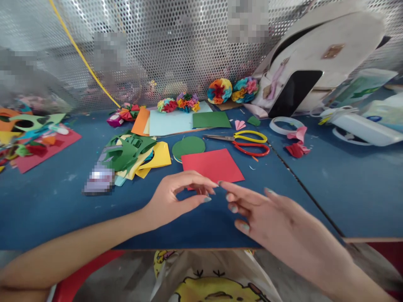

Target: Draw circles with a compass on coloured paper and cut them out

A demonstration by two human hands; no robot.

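Observation:
My left hand [179, 195] hovers over the near part of the blue table, fingers curved and apart, holding nothing. Facing it, my right hand [264, 214] is turned partly palm up with its fingers loosely spread and nothing in them. The two index fingertips nearly meet; whether they touch I cannot tell. Just beyond them lies a red sheet of paper [214, 165], its near edge partly covered by my left fingers. Behind it are green paper circles [189, 147] and scissors [244, 140] with yellow and red handles, blades pointing left.
Green and yellow paper scraps [132, 153] lie left of centre. A green sheet [211, 119] rests on light blue paper [170, 123]. Colourful paper flowers [219, 91] stand by the perforated metal wall. At right are a phone [296, 93], a pale backpack [333, 50] and a tape roll [286, 125].

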